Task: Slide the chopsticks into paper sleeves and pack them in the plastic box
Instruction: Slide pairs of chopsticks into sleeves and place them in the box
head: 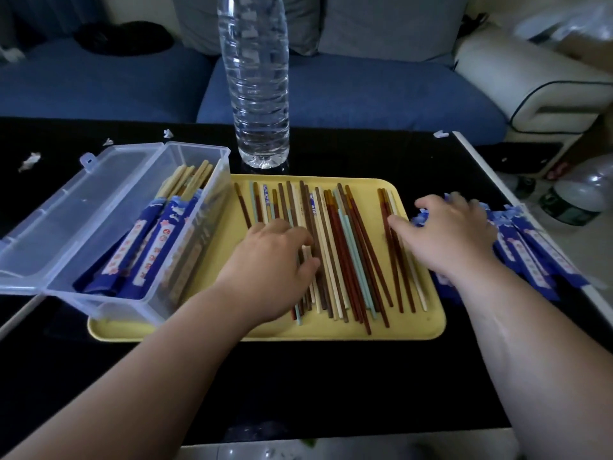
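Several loose chopsticks (345, 250), brown, red, cream and pale blue, lie side by side on a yellow tray (265, 330). My left hand (275, 260) rests on the left group, its fingers curled over a few sticks. My right hand (447, 234) reaches onto the pile of blue paper sleeves (530, 250) right of the tray, fingers spread and blurred. A clear plastic box (185, 277) with its lid (66, 224) open sits on the tray's left end. It holds several sleeved chopsticks (156, 247).
A tall clear water bottle (255, 81) stands just behind the tray. White paper scraps (30, 161) lie on the black table at the back left. A blue sofa (331, 91) is beyond the table. The table's right edge (517, 207) runs close to the sleeve pile.
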